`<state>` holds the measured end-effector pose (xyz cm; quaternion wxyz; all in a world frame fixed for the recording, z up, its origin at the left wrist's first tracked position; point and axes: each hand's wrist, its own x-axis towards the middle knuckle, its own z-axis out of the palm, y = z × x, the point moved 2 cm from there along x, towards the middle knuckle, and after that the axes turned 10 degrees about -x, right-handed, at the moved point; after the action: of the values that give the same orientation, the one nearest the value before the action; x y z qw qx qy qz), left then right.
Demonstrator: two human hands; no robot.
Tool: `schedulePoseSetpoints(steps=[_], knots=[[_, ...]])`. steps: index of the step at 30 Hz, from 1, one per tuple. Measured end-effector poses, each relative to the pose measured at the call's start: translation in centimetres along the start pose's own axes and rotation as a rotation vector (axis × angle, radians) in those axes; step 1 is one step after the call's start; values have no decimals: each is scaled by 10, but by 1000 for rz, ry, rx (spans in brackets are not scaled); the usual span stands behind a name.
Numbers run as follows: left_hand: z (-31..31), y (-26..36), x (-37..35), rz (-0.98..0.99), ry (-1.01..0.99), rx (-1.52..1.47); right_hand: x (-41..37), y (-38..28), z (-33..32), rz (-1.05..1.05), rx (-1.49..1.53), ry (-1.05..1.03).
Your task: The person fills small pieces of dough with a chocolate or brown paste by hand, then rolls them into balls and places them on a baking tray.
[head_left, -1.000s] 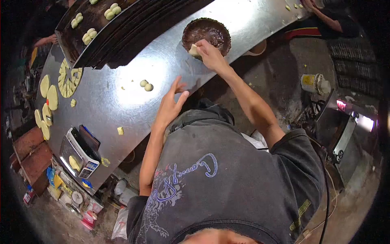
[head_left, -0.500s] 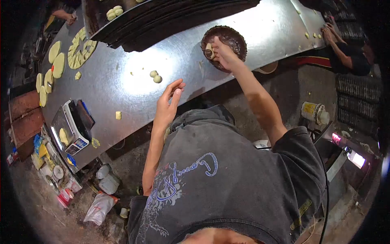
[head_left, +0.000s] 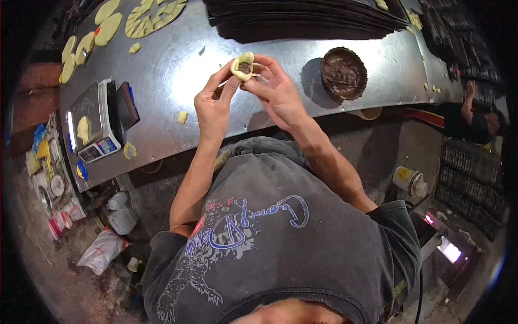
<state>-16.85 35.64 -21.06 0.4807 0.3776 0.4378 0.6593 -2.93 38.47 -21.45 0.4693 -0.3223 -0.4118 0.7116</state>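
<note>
Both of my hands meet above the steel table [head_left: 172, 65] and pinch a small round piece of pale dough [head_left: 244, 65] with dark filling in its middle. My left hand [head_left: 213, 102] grips its left edge with thumb and fingers. My right hand [head_left: 275, 89] holds its right edge. A dark bowl of brown filling [head_left: 343, 73] sits on the table to the right of my hands.
A digital scale [head_left: 94, 121] with a lump of dough stands at the table's left end. Flat dough discs [head_left: 108, 24] lie at the far left. Stacked dark trays [head_left: 302, 19] line the back. Another person [head_left: 480, 121] sits at far right. Bags and bottles litter the floor.
My right hand has left the filling bowl and come back to the left. My left hand rose to meet it, and both now pinch the filled dough piece.
</note>
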Motion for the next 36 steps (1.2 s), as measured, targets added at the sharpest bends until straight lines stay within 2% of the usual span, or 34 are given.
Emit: schedulePoseSetpoints(steps=[2,4,6,7,9,13,16,17,18,21,23,25,26,29,30,33,34,36], knots=[[-16,6,1,-106,-15,-10,0,5,14,-95,-307,50],[-31,11,1,-178,-52,-32,-1,9,15,115,-250,-80],[-48,13,2,-65,-174,-16,-2,2,18,332,-96,-195],[-55,13,4,-9,-238,-10,-1,4,18,313,-130,-175],[-70,16,10,76,-289,183,3,8,18,271,-194,-136],[-75,13,15,126,-266,342,3,-2,44,-234,-611,18],[-58,15,13,-105,-92,-64,-5,-6,57,-291,-668,58],[-44,21,13,-160,-102,-145,-6,-6,55,-297,-664,79],[-29,29,13,-217,-112,-224,-7,-8,53,-420,-789,50],[-25,9,22,-387,-139,-160,-13,-31,61,-651,-943,-17],[-36,1,27,-479,-307,-126,-14,-27,47,-475,-865,28],[-21,7,18,-298,-223,-49,-12,-23,27,-273,-792,36],[-11,10,16,-204,-175,-10,-11,-29,23,-134,-640,71],[13,5,9,18,-176,-20,4,-21,-3,-13,-213,177],[15,2,8,31,-201,68,4,-22,-11,4,-140,164],[43,9,3,72,-180,269,4,-25,-26,-64,-235,124],[48,2,1,108,-205,245,4,-28,-29,-85,-288,159],[51,-8,0,-18,-210,102,-3,-41,-28,-203,-500,212]])
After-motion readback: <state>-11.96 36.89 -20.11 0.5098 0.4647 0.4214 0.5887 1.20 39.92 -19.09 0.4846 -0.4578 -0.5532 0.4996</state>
